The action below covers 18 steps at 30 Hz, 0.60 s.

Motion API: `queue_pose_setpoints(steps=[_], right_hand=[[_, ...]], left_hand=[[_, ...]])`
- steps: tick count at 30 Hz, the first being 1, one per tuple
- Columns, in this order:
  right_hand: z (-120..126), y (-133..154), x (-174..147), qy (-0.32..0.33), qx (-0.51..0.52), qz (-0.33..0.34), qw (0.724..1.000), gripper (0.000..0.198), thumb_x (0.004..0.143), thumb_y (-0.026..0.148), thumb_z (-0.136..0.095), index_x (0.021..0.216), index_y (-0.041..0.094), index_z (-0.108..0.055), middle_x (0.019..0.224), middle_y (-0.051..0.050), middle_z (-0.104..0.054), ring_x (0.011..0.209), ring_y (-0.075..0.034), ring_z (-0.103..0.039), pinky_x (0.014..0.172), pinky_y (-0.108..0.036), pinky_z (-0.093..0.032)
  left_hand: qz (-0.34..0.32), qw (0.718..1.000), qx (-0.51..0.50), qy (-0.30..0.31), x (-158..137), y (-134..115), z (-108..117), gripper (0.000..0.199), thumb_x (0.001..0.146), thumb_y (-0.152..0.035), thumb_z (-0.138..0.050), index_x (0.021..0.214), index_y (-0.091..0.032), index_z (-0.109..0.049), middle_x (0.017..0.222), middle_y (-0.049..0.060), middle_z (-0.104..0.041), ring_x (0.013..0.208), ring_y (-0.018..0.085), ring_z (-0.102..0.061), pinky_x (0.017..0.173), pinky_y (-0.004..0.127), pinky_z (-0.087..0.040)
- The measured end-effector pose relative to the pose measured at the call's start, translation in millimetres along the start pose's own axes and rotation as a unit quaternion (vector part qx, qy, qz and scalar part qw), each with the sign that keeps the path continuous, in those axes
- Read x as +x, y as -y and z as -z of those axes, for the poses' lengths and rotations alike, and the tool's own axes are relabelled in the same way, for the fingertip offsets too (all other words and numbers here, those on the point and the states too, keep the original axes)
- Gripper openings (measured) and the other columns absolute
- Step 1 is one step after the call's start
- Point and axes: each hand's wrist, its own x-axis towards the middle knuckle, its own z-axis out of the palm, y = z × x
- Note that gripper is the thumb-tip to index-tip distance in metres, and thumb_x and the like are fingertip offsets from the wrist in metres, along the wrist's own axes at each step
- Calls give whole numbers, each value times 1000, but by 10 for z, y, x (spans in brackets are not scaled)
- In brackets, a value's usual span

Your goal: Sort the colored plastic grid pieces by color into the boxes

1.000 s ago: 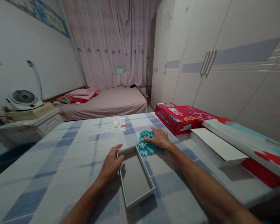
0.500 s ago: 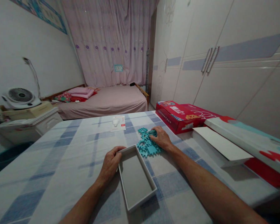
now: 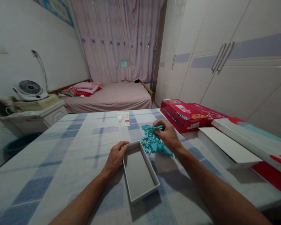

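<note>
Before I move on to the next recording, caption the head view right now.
Left hand gripping an open box, right hand holding a teal piece at the pile.

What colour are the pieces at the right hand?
Teal: the puzzle-like pieces at the right hand show best in the head view.

Pink curtain (image 3: 114, 28) bhd bed (image 3: 121, 93), wht wardrobe (image 3: 194, 81)

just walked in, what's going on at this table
A person's left hand grips a shallow grey-white box at its far left corner. The right hand pinches a flat teal piece at the pile of teal pieces just beyond the box. No teal pieces show inside the box. A red box sits farther off to the right.
</note>
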Motion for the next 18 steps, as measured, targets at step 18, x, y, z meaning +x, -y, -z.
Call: queue_pose_setpoints(steps=[18], right_hand=[[110, -141, -126, 282, -367, -31, 886, 59, 77, 43, -65, 130, 20, -50, 133, -15, -52, 122, -32, -48, 98, -50, -37]], left_hand=[[-29, 999, 25, 13, -45, -87, -2, 39, 85, -48, -48, 102, -19, -69, 100, 6, -70, 96, 24, -62, 90, 36, -44]])
